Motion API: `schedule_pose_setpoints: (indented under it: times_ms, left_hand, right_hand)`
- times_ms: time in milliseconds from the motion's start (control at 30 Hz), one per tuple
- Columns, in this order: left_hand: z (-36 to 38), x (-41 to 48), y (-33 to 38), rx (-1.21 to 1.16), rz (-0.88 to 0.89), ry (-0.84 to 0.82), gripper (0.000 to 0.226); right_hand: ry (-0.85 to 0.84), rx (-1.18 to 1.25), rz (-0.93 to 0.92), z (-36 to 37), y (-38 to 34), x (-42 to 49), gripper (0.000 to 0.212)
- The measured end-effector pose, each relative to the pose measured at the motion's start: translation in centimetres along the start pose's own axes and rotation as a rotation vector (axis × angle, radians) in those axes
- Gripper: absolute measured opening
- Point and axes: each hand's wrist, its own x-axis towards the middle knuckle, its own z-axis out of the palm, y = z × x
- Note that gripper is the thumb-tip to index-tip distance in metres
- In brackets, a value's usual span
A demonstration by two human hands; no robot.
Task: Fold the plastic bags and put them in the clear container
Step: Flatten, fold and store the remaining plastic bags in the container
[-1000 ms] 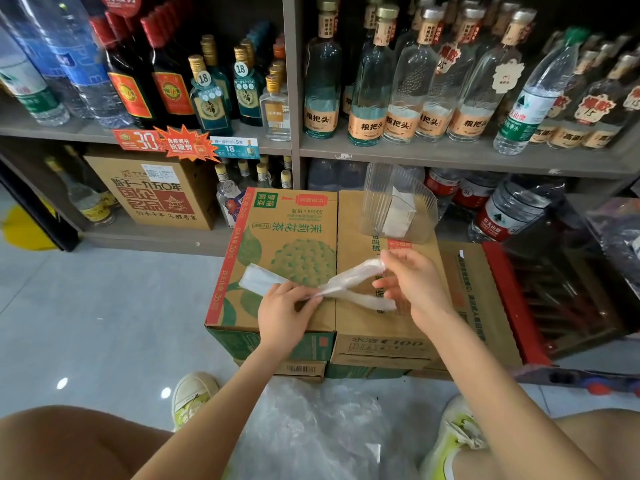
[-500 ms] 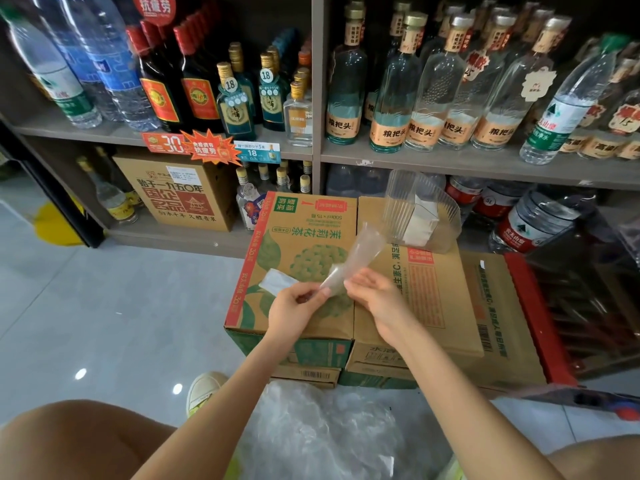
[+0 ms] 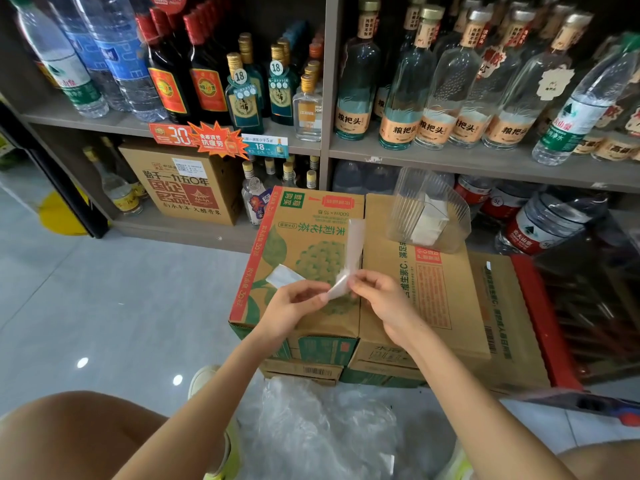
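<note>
Head view, centre frame: we pinch the narrow plastic bag [image 3: 354, 244] in left hand [image 3: 294, 306] and right hand [image 3: 382, 301] over the cardboard boxes [image 3: 433, 317], probably creasing a fold, with the clear container [image 3: 410, 199] just beyond.

Plastic bag strip [image 3: 355, 244] upright, clear container [image 3: 405, 197] near

Reading 粮把头 on the clear liquor bottles [image 3: 433, 128], 18 on the teal bottles' neck tags [image 3: 239, 76]. Spotting 30 on the orange shelf tag [image 3: 173, 135], 抗疲劳 on the starburst sign [image 3: 216, 140], 500ml×15 sitting upside down on the tea carton [image 3: 311, 216], 5L on a water jug [image 3: 496, 202].
</note>
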Motion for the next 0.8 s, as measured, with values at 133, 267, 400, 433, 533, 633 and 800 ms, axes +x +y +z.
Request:
schedule_pose_setpoints:
  times_ms: [133,267,400,433,533,633,800]
  left_hand:
    - [-0.7,0.3,0.3,-0.133,0.002,0.086,0.033]
    - [-1.2,0.8,0.6,-0.258,-0.058,0.150,0.043]
    - [-1.8,1.4,1.2,-0.293,-0.145,0.199,0.047]
    - [-2.0,1.7,1.2,-0.269,-0.155,0.201,0.047]
    - [-2.3,2.2,1.1,-0.144,-0.136,0.228,0.044]
    - [-2.3,2.7,1.1,0.033,-0.082,0.324,0.039]
    - [-2.4,3.0,0.7,0.069,-0.059,0.431,0.031]
  right_hand:
    - [-0.055,-0.128,0.027,-0.3,-0.2,-0.2,0.008]
    - [-0.132,-0.317,0.010,-0.2,-0.6,0.1,0.007]
    - [-0.207,-0.602,-0.022,0.4,-0.9,1.1,0.015]
    - [-0.223,-0.686,-0.024,0.6,-0.9,1.4,0.016]
    - [-0.234,-0.869,-0.026,1.0,-0.7,2.0,0.016]
    - [-0.229,-0.917,-0.039,1.2,-0.3,2.3,0.012]
    - [-0.147,-0.849,-0.083,1.2,0.8,2.1,0.012]
